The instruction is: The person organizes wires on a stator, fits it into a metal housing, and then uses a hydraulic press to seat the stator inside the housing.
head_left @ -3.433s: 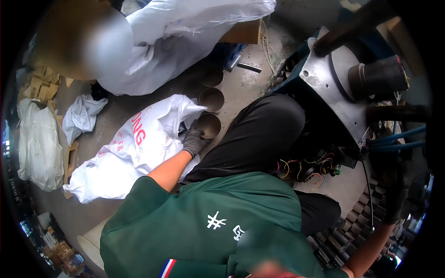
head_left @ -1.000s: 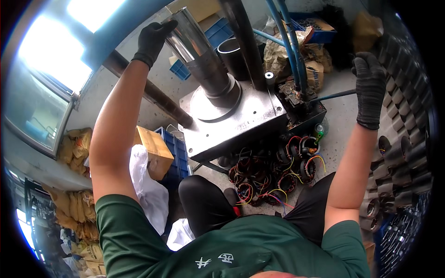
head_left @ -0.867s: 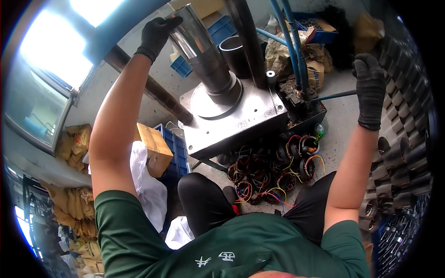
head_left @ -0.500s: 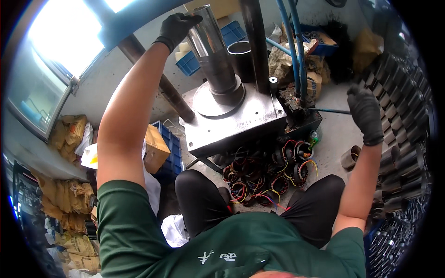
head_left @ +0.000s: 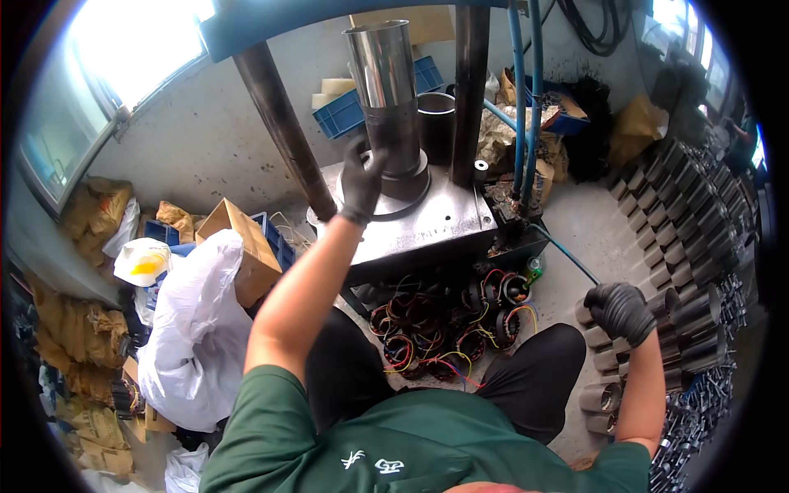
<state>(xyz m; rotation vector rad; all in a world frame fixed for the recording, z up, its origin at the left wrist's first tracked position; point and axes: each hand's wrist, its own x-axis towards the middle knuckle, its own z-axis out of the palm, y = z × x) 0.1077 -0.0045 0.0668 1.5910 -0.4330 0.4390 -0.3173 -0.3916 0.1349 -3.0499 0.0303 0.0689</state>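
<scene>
A broad grey metal press surface (head_left: 393, 238) carries a tall, upright steel cylinder (head_left: 391, 105), polished above and dark below, on a round metal plate (head_left: 411, 197). The cylinder looks heavy, rigid and slippery where polished; its duller lower part should grip better. Beside that part, the left hand (head_left: 362, 182) has thumb and fingers apart, contact unclear. The right hand (head_left: 622, 314) is wrapped round the end of a thin blue-black rod (head_left: 567, 257).

Green shirt (head_left: 460, 431) — dark gloves (head_left: 622, 314)
</scene>
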